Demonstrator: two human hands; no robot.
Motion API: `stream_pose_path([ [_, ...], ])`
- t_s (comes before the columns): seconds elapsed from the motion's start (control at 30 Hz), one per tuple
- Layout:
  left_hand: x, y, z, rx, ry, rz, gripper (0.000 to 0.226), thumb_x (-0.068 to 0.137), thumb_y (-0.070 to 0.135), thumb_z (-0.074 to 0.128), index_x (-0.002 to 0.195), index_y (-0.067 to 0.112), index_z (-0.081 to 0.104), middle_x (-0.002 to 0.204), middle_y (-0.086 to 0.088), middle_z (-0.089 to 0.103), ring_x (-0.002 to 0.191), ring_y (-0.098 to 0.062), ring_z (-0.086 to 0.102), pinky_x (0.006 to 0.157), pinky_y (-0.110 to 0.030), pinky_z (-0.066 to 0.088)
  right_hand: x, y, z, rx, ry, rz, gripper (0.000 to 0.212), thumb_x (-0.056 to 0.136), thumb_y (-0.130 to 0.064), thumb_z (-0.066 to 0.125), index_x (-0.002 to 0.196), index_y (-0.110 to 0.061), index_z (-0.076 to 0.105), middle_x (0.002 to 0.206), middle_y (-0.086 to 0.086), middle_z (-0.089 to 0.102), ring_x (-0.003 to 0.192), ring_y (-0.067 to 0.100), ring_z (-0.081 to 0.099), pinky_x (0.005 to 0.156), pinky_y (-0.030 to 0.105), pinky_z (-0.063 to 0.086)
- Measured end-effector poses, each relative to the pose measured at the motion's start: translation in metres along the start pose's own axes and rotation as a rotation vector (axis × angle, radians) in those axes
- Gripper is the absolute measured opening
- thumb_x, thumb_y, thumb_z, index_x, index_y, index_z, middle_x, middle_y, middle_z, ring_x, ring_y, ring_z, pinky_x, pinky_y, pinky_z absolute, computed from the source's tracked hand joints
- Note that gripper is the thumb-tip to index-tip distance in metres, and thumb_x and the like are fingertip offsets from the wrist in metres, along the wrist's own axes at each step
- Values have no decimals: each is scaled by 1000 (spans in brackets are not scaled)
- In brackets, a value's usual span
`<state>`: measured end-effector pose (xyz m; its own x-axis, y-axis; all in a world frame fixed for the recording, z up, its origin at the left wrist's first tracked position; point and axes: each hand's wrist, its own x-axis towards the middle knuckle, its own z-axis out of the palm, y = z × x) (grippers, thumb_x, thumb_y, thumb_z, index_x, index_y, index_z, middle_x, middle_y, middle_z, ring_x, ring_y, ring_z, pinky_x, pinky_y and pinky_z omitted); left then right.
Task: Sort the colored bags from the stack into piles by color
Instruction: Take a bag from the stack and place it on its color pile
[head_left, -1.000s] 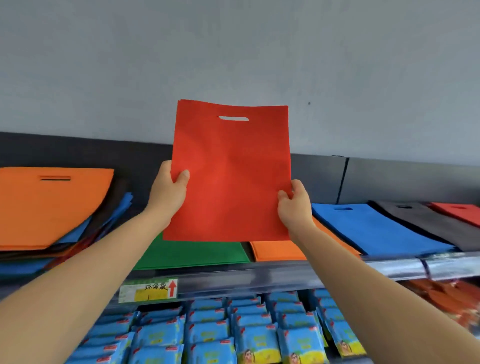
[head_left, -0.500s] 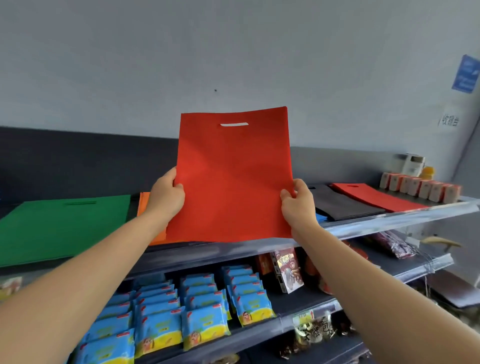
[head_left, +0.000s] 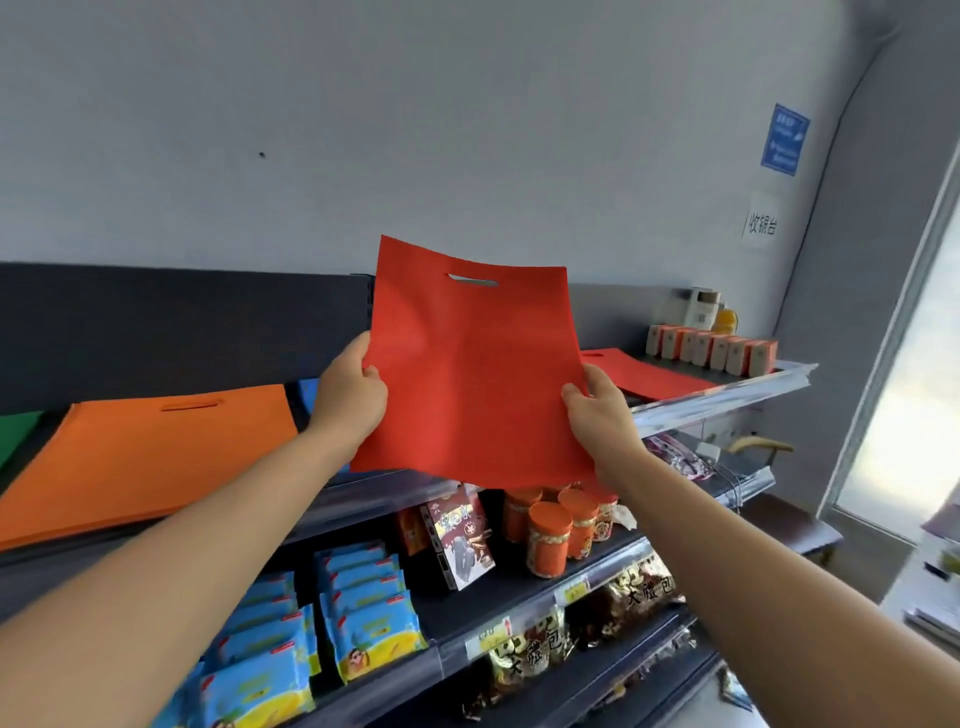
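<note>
Both hands are up, and the red bag (head_left: 472, 374) hangs in the air above the top shelf (head_left: 727, 402), handle slot on top. The left hand (head_left: 350, 395) pinches its left edge, the right hand (head_left: 597, 410) clamps the right edge. An orange bag (head_left: 145, 457) lies flat on the shelf at left; another red bag (head_left: 649, 376) rests at right.

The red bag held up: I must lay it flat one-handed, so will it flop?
Probably floppy: the red bag bows along its top edge though the left hand and right hand hold both sides. It looks thin, so likely light.
</note>
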<state>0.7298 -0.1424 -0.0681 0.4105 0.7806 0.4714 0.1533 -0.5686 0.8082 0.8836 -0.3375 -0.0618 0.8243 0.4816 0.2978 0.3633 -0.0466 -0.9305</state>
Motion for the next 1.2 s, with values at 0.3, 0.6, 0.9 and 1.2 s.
stream_pose_path([
  [0.3, 62, 18, 115, -63, -70, 20, 52, 98, 10, 30, 146, 28, 37, 139, -3, 51, 118, -31, 55, 81, -32, 47, 94, 41, -49, -254, 30, 34, 57, 84, -1, 34, 136, -26, 43, 113, 3, 59, 104, 27, 58, 93, 45, 50],
  [0.6, 126, 41, 224, -145, -151, 17, 48, 97, 6, 32, 138, 26, 48, 124, 2, 59, 101, -16, 58, 77, -25, 46, 212, 84, -95, -373, 174, 87, 41, 86, -2, 40, 127, -11, 43, 113, 10, 57, 96, 27, 56, 86, 42, 51],
  [0.9, 156, 69, 323, -190, -181, -34, 44, 97, 6, 35, 133, 24, 53, 115, 5, 60, 90, -10, 58, 69, -23, 46, 313, 134, -157, -355, 196, 60, 48, 85, -5, 44, 129, -22, 53, 114, 2, 62, 81, 19, 55, 52, 22, 36],
  [1.2, 161, 92, 421, -223, -133, -166, 42, 97, 5, 40, 133, 23, 52, 111, 3, 60, 84, -8, 57, 70, -25, 46, 398, 175, -221, -376, 92, 12, 47, 84, -5, 47, 125, -25, 60, 111, 2, 65, 84, 21, 57, 64, 27, 41],
])
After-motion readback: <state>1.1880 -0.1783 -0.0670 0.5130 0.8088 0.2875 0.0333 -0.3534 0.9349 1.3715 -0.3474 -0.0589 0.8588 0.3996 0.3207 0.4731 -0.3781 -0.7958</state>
